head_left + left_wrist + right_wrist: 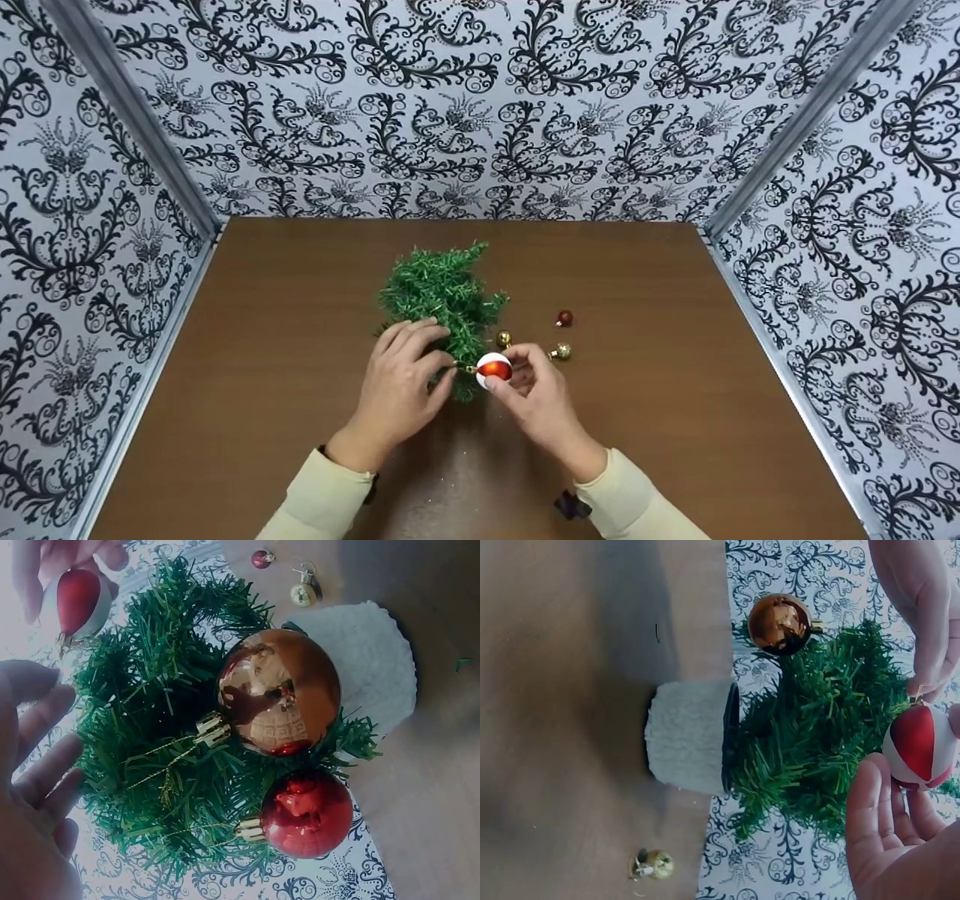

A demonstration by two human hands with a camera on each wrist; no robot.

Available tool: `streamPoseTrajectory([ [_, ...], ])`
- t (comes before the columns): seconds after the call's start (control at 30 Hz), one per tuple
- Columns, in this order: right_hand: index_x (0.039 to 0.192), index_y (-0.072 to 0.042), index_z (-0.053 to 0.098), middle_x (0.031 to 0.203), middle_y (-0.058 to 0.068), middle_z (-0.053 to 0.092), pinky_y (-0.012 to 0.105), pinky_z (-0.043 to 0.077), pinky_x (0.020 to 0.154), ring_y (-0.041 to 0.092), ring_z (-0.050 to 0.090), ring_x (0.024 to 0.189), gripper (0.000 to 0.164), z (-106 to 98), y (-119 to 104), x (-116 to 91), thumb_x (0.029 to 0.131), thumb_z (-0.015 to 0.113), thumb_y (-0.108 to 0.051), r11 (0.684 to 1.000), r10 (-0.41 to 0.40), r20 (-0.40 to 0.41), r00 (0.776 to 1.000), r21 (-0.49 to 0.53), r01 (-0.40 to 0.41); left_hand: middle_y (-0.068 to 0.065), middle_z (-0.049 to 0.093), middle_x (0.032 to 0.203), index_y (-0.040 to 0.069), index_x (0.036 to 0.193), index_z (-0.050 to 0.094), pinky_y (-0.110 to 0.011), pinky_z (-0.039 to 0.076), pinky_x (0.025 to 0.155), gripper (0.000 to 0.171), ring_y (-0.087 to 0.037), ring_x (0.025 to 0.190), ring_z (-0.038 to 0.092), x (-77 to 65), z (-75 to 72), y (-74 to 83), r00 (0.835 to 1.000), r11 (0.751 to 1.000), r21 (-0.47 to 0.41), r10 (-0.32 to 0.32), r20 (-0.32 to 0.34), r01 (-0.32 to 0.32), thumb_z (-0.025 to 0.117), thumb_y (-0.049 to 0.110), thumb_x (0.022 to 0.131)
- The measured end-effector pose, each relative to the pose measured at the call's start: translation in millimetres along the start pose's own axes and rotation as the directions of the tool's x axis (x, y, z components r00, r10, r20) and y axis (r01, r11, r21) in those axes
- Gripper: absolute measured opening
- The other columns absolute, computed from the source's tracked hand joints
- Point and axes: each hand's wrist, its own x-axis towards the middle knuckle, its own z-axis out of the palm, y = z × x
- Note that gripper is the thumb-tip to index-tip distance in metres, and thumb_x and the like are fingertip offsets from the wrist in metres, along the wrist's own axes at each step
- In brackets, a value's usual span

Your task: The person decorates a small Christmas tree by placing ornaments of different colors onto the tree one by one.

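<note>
My right hand [541,397] holds a red and white Christmas bauble [494,370] between thumb and fingers. At its gold cap, the thumb and forefinger of my left hand [401,379] pinch the thin gold hanging loop [920,692]. Both hands are at a small green artificial Christmas tree [435,289], near its top. The tree stands in a white fabric-covered pot [690,736], seen in both wrist views. A shiny copper bauble [279,692] and a shiny red bauble [307,814] hang on its branches by gold threads.
Right of the tree, a small dark red bauble [565,319] and two small gold baubles [504,339] lie on the brown table [300,277]. Black-and-white patterned panels [465,112] enclose the table at the back and both sides.
</note>
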Motion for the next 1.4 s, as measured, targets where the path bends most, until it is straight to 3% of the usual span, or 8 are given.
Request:
streamPoseTrajectory([
  [0.17, 0.114, 0.000, 0.057, 0.094, 0.006, 0.064, 0.036, 0.056, 0.071, 0.026, 0.063, 0.080, 0.037, 2.3, -18.9, -5.1, 0.085, 0.078, -0.011, 1.000, 0.002, 0.026, 1.000, -0.022, -0.001, -0.006, 0.067, 0.116, 0.015, 0.078, 0.072, -0.045, 0.033, 0.108, 0.006, -0.026, 0.122, 0.056, 0.5, -1.6, 0.9, 1.000, 1.000, -0.018, -0.010, -0.019, 0.010, 0.072, 0.018, 0.083],
  [0.33, 0.116, -0.007, 0.058, 0.095, 0.002, 0.064, 0.032, 0.055, 0.070, 0.023, 0.063, 0.081, 0.036, 8.0, 8.9, -4.7, 0.087, 0.077, -0.018, 1.000, -0.019, 0.058, 0.998, -0.020, 0.020, -0.006, 0.067, 0.114, 0.016, 0.076, 0.071, -0.044, 0.033, 0.108, 0.010, -0.025, 0.121, 0.056, 2.1, -0.9, 3.0, 0.999, 0.999, -0.037, -0.023, -0.026, 0.022, 0.068, 0.018, 0.085],
  [0.5, 0.118, -0.017, 0.062, 0.108, -0.006, 0.063, 0.031, 0.052, 0.078, 0.018, 0.062, 0.095, 0.035, 10.3, 7.4, -2.5, 0.089, 0.076, -0.030, 0.989, -0.115, 0.032, 0.993, -0.092, 0.118, -0.005, 0.067, 0.114, 0.017, 0.076, 0.069, -0.044, 0.032, 0.109, 0.011, -0.024, 0.121, 0.056, 4.5, 0.0, 4.7, 0.999, 0.999, -0.041, -0.028, -0.016, 0.027, 0.067, 0.018, 0.086],
  [0.67, 0.109, -0.019, 0.071, 0.112, -0.010, 0.063, 0.037, 0.048, 0.088, 0.016, 0.057, 0.107, 0.024, 17.7, -2.9, 4.0, 0.089, 0.076, -0.029, 0.928, -0.323, -0.012, 0.946, -0.202, 0.314, -0.005, 0.067, 0.114, 0.016, 0.076, 0.070, -0.044, 0.032, 0.109, 0.010, -0.025, 0.120, 0.056, 5.2, 1.0, 5.1, 0.999, 0.999, -0.028, -0.031, -0.012, 0.030, 0.069, 0.018, 0.086],
  [0.83, 0.100, -0.018, 0.074, 0.105, -0.012, 0.064, 0.034, 0.047, 0.089, 0.011, 0.057, 0.103, 0.016, 25.4, -7.9, 8.9, 0.087, 0.079, -0.025, 0.888, -0.410, -0.015, 0.912, -0.233, 0.396, -0.006, 0.067, 0.114, 0.016, 0.075, 0.069, -0.044, 0.033, 0.108, 0.010, -0.026, 0.119, 0.057, 5.9, 0.8, 5.7, 0.999, 0.999, -0.029, -0.027, -0.019, 0.026, 0.068, 0.017, 0.085],
  [1.07, 0.091, -0.017, 0.074, 0.098, -0.012, 0.064, 0.030, 0.048, 0.084, 0.010, 0.057, 0.096, 0.008, 27.3, -8.3, 12.3, 0.085, 0.079, -0.017, 0.862, -0.467, -0.045, 0.883, -0.244, 0.443, -0.005, 0.067, 0.114, 0.016, 0.075, 0.070, -0.044, 0.033, 0.108, 0.010, -0.025, 0.120, 0.056, 7.6, 0.7, 7.9, 1.000, 0.999, -0.040, -0.024, -0.005, 0.024, 0.069, 0.018, 0.085],
  [1.23, 0.087, -0.017, 0.071, 0.095, -0.012, 0.063, 0.031, 0.049, 0.084, 0.010, 0.058, 0.095, 0.007, 26.1, -7.1, 16.7, 0.086, 0.076, -0.012, 0.867, -0.464, -0.070, 0.883, -0.240, 0.436, -0.006, 0.066, 0.115, 0.015, 0.072, 0.069, -0.045, 0.032, 0.109, 0.010, -0.026, 0.120, 0.056, 7.7, 0.9, 6.4, 1.000, 1.000, 0.000, -0.018, -0.005, 0.018, 0.068, 0.016, 0.082],
  [1.4, 0.086, -0.019, 0.068, 0.098, -0.010, 0.063, 0.032, 0.047, 0.085, 0.011, 0.056, 0.097, 0.009, 25.6, -5.5, 25.4, 0.087, 0.074, -0.012, 0.874, -0.442, -0.108, 0.890, -0.274, 0.401, -0.010, 0.066, 0.116, 0.011, 0.068, 0.067, -0.048, 0.034, 0.108, 0.011, -0.029, 0.121, 0.056, 11.6, 3.0, 4.6, 0.999, 0.994, 0.106, -0.003, -0.032, 0.006, 0.067, 0.015, 0.078],
])
